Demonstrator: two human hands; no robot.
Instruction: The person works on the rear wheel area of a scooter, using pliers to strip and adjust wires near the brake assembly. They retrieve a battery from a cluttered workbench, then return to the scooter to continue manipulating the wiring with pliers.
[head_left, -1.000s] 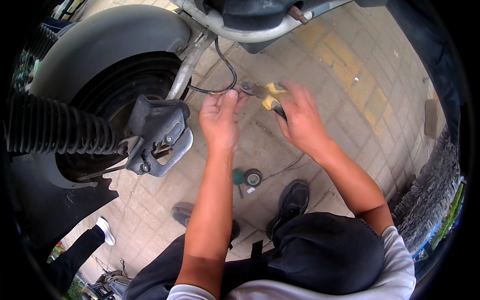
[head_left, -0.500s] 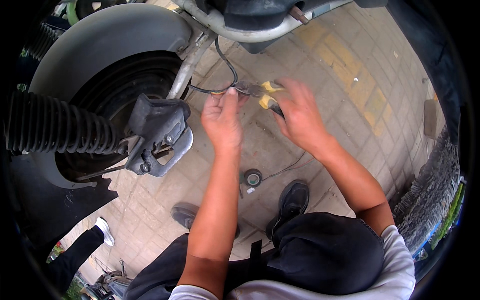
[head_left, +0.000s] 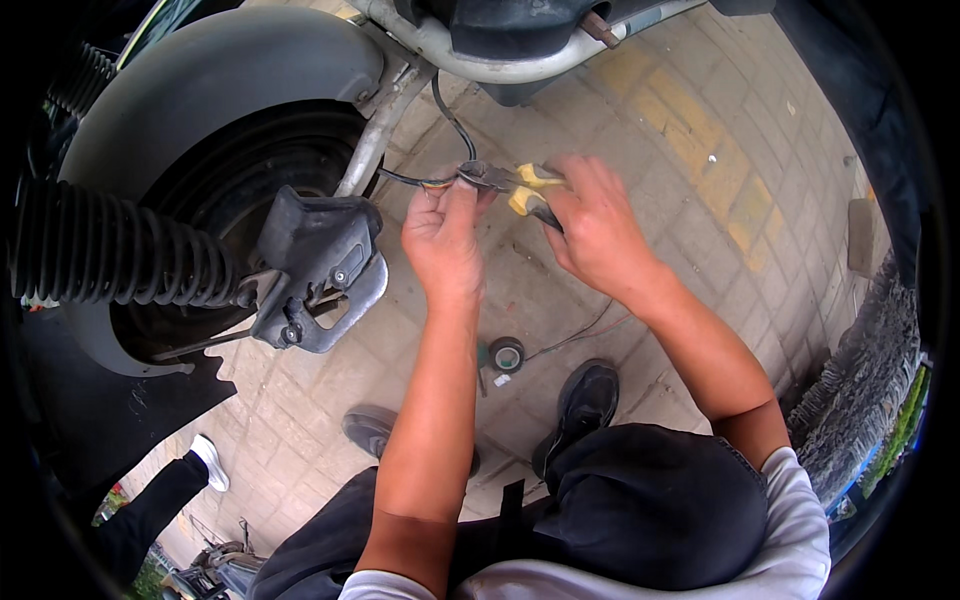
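My right hand is closed around the yellow and black handles of a pair of pliers, whose metal jaws point left. My left hand pinches a thin cable between thumb and fingers, right where the jaws meet it. Coloured wires, one orange-yellow, show at the pinch. From there the dark cable runs left toward the wheel, and another stretch of cable loops up to the vehicle frame. Whether the jaws bite into the wire cannot be made out.
A scooter wheel with a grey fender, a black spring and a metal bracket stand at left. On the paving lie a roll of black tape and thin loose wires. Another person's shoe is at lower left.
The pliers and my right hand have shifted slightly left, and the jaws now sit closer to my left fingertips. My left hand stays nearly in place.
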